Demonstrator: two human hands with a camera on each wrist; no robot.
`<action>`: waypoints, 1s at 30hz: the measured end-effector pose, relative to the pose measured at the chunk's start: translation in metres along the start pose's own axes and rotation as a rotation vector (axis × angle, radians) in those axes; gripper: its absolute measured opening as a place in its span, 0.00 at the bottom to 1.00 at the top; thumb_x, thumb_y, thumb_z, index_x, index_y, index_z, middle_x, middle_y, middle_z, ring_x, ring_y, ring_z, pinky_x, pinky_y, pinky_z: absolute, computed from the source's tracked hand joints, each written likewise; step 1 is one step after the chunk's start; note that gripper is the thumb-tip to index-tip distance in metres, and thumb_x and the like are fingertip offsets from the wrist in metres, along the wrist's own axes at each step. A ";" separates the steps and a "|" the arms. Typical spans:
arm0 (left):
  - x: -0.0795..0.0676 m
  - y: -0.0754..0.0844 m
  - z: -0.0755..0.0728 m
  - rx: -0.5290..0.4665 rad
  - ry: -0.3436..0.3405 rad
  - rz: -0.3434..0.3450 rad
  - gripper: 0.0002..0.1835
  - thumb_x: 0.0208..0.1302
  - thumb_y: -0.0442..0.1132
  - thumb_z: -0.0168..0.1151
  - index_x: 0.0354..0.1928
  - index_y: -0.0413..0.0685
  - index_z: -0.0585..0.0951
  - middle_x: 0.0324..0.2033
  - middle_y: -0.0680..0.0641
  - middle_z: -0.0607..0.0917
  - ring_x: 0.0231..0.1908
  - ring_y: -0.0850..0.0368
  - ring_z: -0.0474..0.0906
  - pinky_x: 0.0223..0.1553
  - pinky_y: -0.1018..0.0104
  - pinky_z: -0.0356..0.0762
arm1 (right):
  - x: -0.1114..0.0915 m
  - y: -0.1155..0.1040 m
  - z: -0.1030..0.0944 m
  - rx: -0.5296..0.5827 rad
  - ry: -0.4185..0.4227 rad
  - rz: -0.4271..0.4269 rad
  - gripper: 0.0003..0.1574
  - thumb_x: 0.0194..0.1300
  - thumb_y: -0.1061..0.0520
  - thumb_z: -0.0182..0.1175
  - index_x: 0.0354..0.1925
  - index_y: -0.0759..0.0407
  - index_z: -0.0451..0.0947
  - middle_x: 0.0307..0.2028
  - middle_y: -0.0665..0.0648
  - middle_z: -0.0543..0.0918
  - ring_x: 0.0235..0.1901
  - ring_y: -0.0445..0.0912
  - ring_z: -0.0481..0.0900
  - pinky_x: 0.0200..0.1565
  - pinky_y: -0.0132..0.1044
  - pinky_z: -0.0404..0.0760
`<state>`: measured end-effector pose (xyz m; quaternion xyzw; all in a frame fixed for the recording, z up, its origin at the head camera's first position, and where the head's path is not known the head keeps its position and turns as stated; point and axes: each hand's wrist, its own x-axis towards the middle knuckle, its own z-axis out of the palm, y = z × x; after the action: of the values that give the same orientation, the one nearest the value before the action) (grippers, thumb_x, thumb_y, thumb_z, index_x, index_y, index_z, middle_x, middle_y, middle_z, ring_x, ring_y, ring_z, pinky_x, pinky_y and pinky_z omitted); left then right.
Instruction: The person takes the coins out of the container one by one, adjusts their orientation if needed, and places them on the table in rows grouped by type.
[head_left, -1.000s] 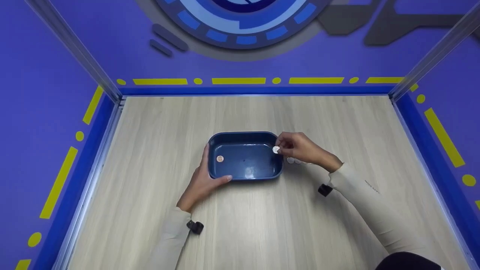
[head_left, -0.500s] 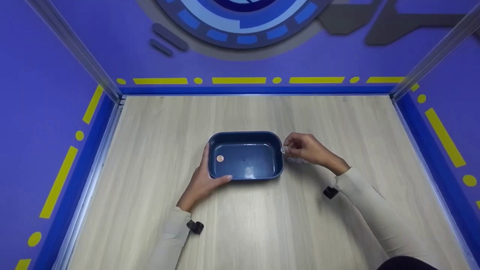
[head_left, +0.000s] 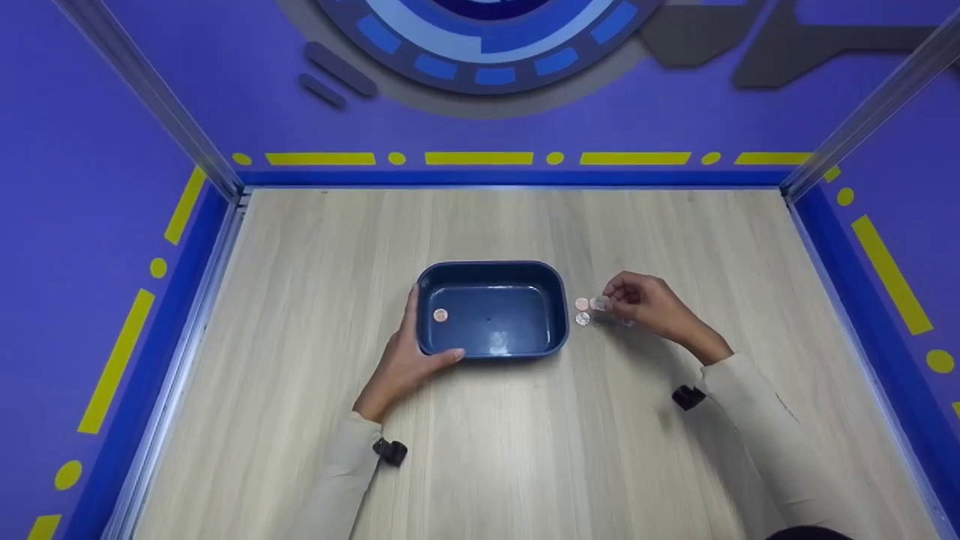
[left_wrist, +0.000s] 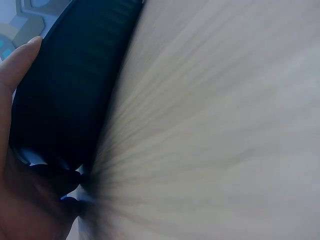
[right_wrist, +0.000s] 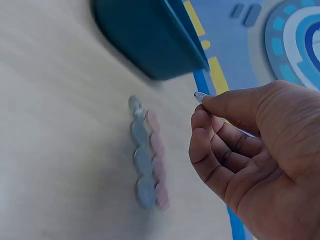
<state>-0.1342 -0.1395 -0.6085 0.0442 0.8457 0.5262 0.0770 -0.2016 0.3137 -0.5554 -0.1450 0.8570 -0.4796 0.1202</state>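
A dark blue rectangular container (head_left: 517, 322) stands on the table, with one copper-coloured coin (head_left: 440, 316) lying inside at its left. My left hand (head_left: 405, 360) grips the container's near left corner, thumb over the near rim and fingers along the left side. To the right of the container, my right hand (head_left: 649, 304) pinches a silver coin (right_wrist: 199, 96) between thumb and index finger, raised above the table. Beneath that hand lie two rows of coins, silver ones (right_wrist: 143, 161) beside copper-coloured ones (right_wrist: 157, 145). In the head view the hand hides part of these rows.
The wood-grain table (head_left: 480, 435) is bounded by blue panels (head_left: 480, 139) with yellow marks at the back and sides. Metal rails (head_left: 187, 322) run along the table's side edges. Each wrist carries a small black camera (head_left: 390, 452).
My right hand has moved right, from over the container's right rim to above the coin rows, still pinching the silver coin. More table coins now show. My left hand keeps its grip.
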 end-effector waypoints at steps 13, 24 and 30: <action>0.000 0.000 0.000 0.007 -0.002 0.003 0.77 0.54 0.68 0.84 0.91 0.66 0.37 0.87 0.41 0.55 0.81 0.37 0.62 0.77 0.33 0.63 | -0.028 0.036 -0.016 -0.009 0.075 0.063 0.09 0.74 0.68 0.69 0.50 0.72 0.84 0.40 0.68 0.88 0.34 0.44 0.84 0.35 0.29 0.82; 0.000 0.000 0.000 -0.014 -0.001 -0.003 0.77 0.54 0.67 0.84 0.91 0.67 0.37 0.87 0.42 0.55 0.81 0.38 0.62 0.77 0.34 0.63 | -0.042 0.051 -0.019 -0.026 0.116 0.100 0.07 0.76 0.65 0.69 0.49 0.70 0.84 0.39 0.67 0.88 0.30 0.45 0.82 0.30 0.32 0.80; 0.000 0.000 0.000 -0.012 -0.001 -0.007 0.77 0.54 0.67 0.84 0.91 0.69 0.36 0.87 0.42 0.55 0.81 0.38 0.61 0.77 0.34 0.62 | -0.044 0.057 -0.015 -0.099 0.150 0.113 0.06 0.76 0.65 0.69 0.48 0.68 0.85 0.41 0.64 0.88 0.36 0.42 0.83 0.36 0.27 0.79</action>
<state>-0.1343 -0.1398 -0.6088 0.0410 0.8428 0.5308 0.0797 -0.1738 0.3697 -0.5940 -0.0657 0.8932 -0.4385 0.0752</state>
